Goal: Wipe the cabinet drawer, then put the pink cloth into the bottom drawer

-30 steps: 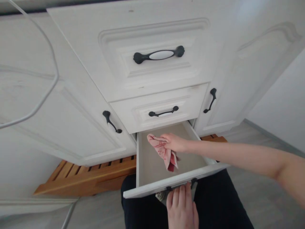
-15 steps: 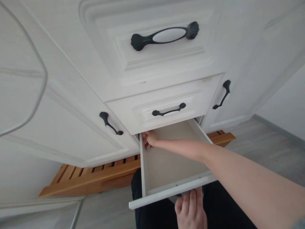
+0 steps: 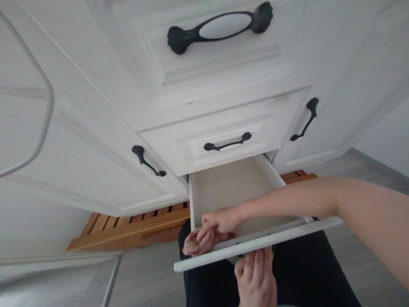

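Right hand (image 3: 217,224) fingers clench bunched cloth (image 3: 200,243) lying crosswise in drawer (image 3: 236,187); left hand (image 3: 255,277) grips its front.

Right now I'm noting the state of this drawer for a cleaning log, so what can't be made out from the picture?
- Head view: the open drawer's handle is hidden below its front panel, where the left hand reaches.
- The pink cloth is mostly covered by the right hand and the drawer front.
- The drawer's back is hidden under the closed drawer above.
- The left wrist is cut off by the bottom edge.
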{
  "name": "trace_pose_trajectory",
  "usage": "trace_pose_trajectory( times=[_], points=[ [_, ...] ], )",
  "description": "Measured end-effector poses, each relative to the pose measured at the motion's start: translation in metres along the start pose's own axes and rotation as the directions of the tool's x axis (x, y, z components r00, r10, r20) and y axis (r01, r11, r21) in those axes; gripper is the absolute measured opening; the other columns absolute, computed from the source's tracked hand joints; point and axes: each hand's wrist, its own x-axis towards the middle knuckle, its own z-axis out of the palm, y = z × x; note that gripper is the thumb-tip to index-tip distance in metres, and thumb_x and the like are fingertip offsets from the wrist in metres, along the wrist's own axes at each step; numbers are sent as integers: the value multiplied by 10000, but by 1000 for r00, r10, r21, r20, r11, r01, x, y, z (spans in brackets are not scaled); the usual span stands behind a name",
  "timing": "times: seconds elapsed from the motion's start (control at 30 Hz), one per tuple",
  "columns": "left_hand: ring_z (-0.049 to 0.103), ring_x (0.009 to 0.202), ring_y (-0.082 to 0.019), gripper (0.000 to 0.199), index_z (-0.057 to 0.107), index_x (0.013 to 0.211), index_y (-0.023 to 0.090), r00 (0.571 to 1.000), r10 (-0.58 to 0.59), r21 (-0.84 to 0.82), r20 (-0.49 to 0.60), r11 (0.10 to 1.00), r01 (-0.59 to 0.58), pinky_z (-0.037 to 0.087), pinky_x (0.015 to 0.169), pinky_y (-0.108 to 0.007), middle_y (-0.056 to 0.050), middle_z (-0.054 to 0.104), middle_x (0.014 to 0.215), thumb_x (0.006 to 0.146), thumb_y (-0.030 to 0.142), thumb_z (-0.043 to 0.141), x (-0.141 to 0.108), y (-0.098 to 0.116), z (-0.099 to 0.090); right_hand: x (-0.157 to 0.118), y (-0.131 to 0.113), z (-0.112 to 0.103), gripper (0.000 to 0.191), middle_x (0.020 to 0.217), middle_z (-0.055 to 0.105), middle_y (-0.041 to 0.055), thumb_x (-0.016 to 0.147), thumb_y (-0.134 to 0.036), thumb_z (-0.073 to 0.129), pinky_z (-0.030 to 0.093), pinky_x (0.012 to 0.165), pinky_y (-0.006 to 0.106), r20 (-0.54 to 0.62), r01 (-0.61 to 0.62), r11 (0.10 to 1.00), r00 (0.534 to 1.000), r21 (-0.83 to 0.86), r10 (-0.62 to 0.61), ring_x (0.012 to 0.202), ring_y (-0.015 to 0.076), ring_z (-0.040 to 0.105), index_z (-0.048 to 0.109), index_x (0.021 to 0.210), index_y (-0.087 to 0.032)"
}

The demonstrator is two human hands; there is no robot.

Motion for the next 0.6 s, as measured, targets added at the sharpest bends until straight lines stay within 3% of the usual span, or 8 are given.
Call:
trace_pose_trajectory(
  times=[0.07, 0.1, 0.17, 0.23, 0.3, 0.4, 0.5, 0.6],
  points=[
    [602, 1060, -179, 483, 598, 1384, 238, 1000, -7, 5, 17, 1000, 7, 374, 912, -369, -16, 752, 1125, 901, 255, 581, -2, 0, 0, -6, 0, -18, 623, 1052, 682, 3, 771, 68, 495, 482, 757, 216, -55, -40, 998, 998, -42, 38, 852, 132, 615, 712, 1263, -247],
    [600, 1063, -182, 493, 593, 1390, 241, 1000, -11, 6, 19, 1000, 10, 375, 914, -371, -17, 750, 1131, 898, 259, 582, -3, 0, 0, -7, 2, -27, 592, 1086, 667, 20, 797, 48, 484, 482, 781, 229, -170, -73, 993, 984, -94, 56, 883, 140, 609, 713, 1256, -247],
    [600, 1057, -187, 523, 583, 1401, 249, 999, -25, -5, 22, 1000, 25, 379, 917, -374, -18, 746, 1135, 879, 267, 607, -3, 2, 0, -4, 6, -44, 411, 1127, 634, 50, 888, -67, 502, 482, 833, 265, -483, -196, 961, 872, -194, 81, 955, 169, 592, 735, 1179, -239],
    [604, 1037, -187, 542, 579, 1404, 257, 998, -62, -32, 12, 998, 62, 382, 916, -379, -16, 747, 1116, 865, 270, 637, 0, 4, 0, 7, 11, -63, 256, 1176, 625, 73, 944, -191, 523, 473, 906, 310, -623, -274, 925, 780, -264, 54, 1078, 210, 571, 728, 1095, -220],
    [610, 1017, -181, 533, 582, 1399, 263, 996, -89, -59, 5, 994, 89, 379, 916, -381, -9, 752, 1091, 870, 263, 645, 4, 5, -1, 24, 15, -83, 157, 1242, 634, 75, 941, -237, 562, 425, 1016, 341, -616, -267, 909, 788, -320, 15, 1240, 239, 509, 708, 996, -213],
    [614, 1014, -175, 503, 594, 1385, 262, 996, -90, -81, 1, 993, 89, 373, 924, -381, -3, 756, 1080, 883, 243, 630, 7, 6, -4, 51, 21, -111, 120, 1259, 662, 52, 902, -151, 571, 376, 1083, 314, -540, -185, 962, 840, -199, 50, 1301, 213, 489, 677, 875, -200],
    [615, 1032, -179, 484, 601, 1377, 252, 997, -79, -90, 2, 993, 78, 369, 937, -384, -10, 755, 1098, 893, 239, 616, 8, 4, -6, 70, 27, -130, 184, 985, 722, 43, 892, -100, 502, 480, 931, 262, -512, -184, 983, 845, -9, 153, 1021, 165, 638, 631, 786, -176],
    [620, 1023, -180, 476, 599, 1380, 248, 997, -80, -100, -21, 992, 78, 367, 927, -388, -17, 757, 1104, 905, 241, 599, 7, 3, -3, 79, 33, -136, 260, 779, 698, 18, 942, -136, 414, 525, 759, 235, -526, -223, 969, 814, 109, 246, 754, 132, 658, 610, 774, -171]
  ],
)
